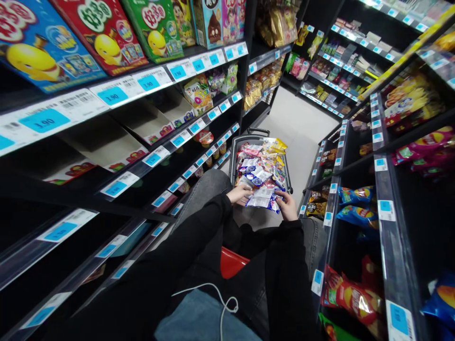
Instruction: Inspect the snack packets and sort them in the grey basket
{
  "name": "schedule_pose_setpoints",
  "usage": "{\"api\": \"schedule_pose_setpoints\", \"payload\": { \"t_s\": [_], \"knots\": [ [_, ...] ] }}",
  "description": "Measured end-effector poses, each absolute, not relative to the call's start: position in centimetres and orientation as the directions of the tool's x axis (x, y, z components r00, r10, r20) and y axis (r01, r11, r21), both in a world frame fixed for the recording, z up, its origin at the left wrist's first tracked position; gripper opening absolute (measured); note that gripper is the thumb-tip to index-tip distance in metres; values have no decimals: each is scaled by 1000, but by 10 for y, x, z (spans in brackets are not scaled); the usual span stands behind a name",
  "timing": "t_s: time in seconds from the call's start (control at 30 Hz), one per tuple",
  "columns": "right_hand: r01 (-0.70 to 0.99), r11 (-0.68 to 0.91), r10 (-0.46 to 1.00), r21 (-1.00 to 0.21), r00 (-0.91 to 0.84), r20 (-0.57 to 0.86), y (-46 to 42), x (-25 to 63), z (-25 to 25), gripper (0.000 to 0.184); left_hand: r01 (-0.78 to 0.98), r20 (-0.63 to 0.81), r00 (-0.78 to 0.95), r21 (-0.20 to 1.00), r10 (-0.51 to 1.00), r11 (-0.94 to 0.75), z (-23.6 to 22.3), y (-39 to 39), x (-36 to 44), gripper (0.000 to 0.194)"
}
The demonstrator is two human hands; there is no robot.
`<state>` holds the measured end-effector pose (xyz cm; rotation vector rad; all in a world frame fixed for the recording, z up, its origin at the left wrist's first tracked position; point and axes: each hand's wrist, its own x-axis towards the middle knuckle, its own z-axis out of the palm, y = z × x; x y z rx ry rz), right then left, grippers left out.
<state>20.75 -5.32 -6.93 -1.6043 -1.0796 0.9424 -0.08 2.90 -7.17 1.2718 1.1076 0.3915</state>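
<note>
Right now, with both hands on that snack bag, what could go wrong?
The blue-and-white snack bag could slip, because the left hand and right hand seem to hold only its edges. Also, snack packets are heaped high in the gray shopping basket, so some might slide out if it gets bumped.

The basket stands on the floor, btw. L shelves & R shelves. In it lie many packs. At its near end, one pack is btw. both hands: L hand at its L edge, R hand at its R edge. The seat is nearer, btw. the legs. On L shelves: boxes on upper level, trays one level below, w/ bags farther along same level. On R shelves, chips lie on sev. levels. Far shelves stand beyond the basket, toward R.
</note>
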Motion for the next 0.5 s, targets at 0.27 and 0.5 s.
{"api": "schedule_pose_setpoints", "payload": {
  "t_s": [0.27,0.5],
  "knots": [
    [413,-117,919,-903,389,59,-3,210,-64,31,453,-128,388,889,913,-68,-38,17,-17,21],
    [76,-252,907,-965,366,-208,33,209,-115,46,666,248,-9,724,969,-179,36,108,-131,30]
  ]
}}
